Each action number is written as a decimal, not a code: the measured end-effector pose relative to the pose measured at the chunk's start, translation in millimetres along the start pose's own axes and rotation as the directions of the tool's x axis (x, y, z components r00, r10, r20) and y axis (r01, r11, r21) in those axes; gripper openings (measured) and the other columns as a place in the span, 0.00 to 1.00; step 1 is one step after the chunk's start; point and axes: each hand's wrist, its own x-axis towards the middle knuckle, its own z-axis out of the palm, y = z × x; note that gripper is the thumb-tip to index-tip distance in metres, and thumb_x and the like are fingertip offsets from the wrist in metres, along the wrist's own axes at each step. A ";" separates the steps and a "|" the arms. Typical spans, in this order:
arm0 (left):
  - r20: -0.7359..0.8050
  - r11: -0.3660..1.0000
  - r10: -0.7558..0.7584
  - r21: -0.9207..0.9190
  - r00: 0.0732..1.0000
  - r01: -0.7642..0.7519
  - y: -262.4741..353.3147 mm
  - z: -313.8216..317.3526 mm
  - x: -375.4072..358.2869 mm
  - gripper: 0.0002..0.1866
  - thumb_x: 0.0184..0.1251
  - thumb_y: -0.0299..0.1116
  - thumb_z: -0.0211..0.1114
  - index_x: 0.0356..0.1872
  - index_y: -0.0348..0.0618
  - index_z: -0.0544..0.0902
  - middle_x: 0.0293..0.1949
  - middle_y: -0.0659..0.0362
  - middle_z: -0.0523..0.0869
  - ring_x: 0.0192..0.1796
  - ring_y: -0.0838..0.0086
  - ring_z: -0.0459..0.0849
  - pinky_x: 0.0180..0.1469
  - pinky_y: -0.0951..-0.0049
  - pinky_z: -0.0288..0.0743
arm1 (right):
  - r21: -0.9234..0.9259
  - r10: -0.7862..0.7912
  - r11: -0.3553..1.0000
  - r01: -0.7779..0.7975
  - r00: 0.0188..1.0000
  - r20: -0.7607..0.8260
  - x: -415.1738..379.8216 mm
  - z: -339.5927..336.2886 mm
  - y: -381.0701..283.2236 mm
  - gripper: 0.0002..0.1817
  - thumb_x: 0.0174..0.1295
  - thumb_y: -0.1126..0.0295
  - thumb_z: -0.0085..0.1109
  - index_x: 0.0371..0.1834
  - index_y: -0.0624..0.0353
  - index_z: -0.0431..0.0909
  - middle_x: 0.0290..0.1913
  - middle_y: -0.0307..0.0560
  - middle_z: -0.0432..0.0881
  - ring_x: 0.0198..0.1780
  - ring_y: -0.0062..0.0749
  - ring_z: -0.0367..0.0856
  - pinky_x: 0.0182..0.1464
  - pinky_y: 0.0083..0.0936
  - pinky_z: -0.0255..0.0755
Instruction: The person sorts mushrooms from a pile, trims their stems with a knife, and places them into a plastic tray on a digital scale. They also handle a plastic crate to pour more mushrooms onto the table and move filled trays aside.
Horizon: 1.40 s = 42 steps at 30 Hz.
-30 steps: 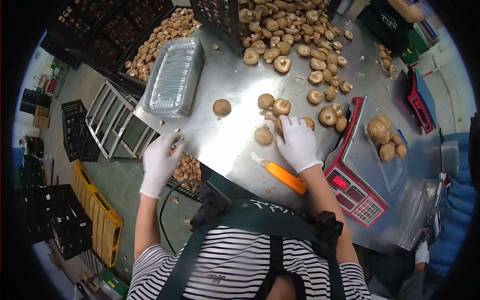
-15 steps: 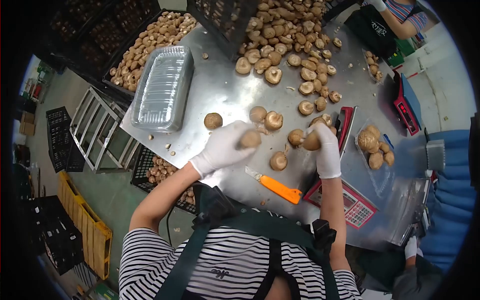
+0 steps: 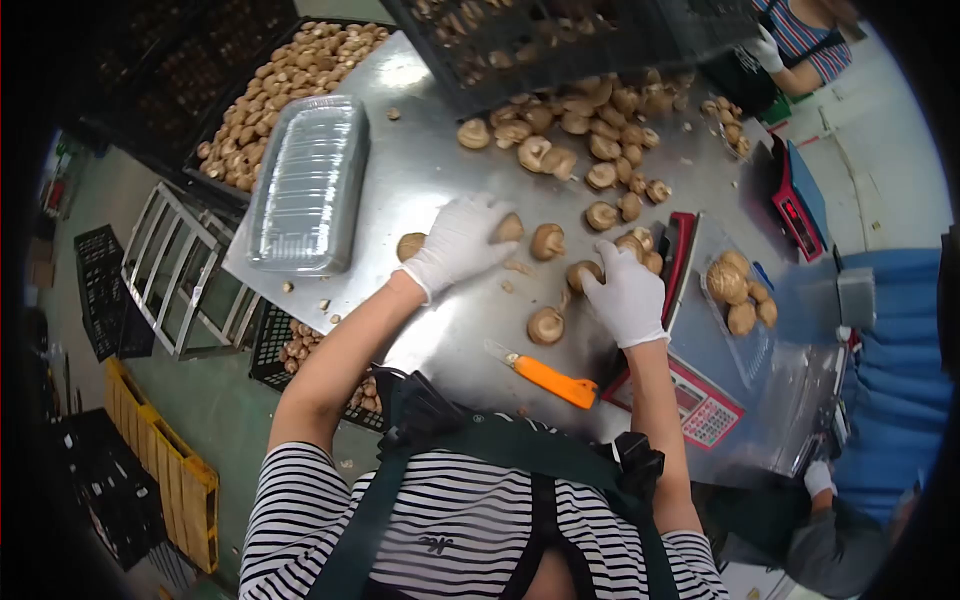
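My left hand, in a white glove, is over the steel table with its fingers curled around a brown mushroom. Another mushroom shows partly beside its wrist side. My right hand, also gloved, has its thumb and fingers around a mushroom; its palm side is hidden. Between the hands sit a mushroom and, nearer me, one lying stem upward. In front of my body lies an orange utility knife, blade out. More mushrooms are clustered just beyond my right hand.
Stacked clear plastic trays stand at left. A black crate hangs over the mushroom pile. A red scale lies at right, near a tray of mushrooms; a second scale stands farther. A co-worker's gloved hand shows at top right.
My left hand moved away from me to a different mushroom; the one it held is out of sight. My right hand turned palm down, shifting left. The black crate swung lower over the pile.
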 end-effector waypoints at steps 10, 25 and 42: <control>-0.009 0.999 -0.039 0.028 0.999 0.039 -2.0 -8.4 -8.5 0.27 0.60 0.47 0.69 0.59 0.47 0.78 0.50 0.52 0.82 0.51 0.55 0.81 0.55 0.59 0.75 | -0.022 0.068 0.998 -0.065 0.979 0.191 -2.5 14.4 9.1 0.25 0.55 0.57 0.70 0.53 0.55 0.77 0.44 0.53 0.83 0.44 0.46 0.85 0.44 0.38 0.79; -0.254 0.995 0.027 -0.087 0.967 -0.050 21.5 0.5 29.8 0.26 0.60 0.37 0.69 0.61 0.45 0.77 0.51 0.52 0.81 0.52 0.56 0.81 0.55 0.60 0.75 | 0.281 0.072 0.957 -0.075 0.997 0.018 -24.3 10.2 11.1 0.29 0.57 0.55 0.67 0.60 0.54 0.73 0.47 0.54 0.80 0.43 0.46 0.85 0.45 0.38 0.79; -0.119 0.983 0.014 -0.178 0.993 -0.036 43.8 23.2 64.1 0.17 0.58 0.31 0.69 0.50 0.47 0.82 0.48 0.53 0.79 0.48 0.55 0.83 0.48 0.62 0.78 | 0.726 0.008 0.684 0.075 0.994 -0.110 -57.5 -80.3 29.8 0.24 0.62 0.61 0.65 0.60 0.55 0.75 0.50 0.50 0.79 0.49 0.43 0.82 0.50 0.33 0.76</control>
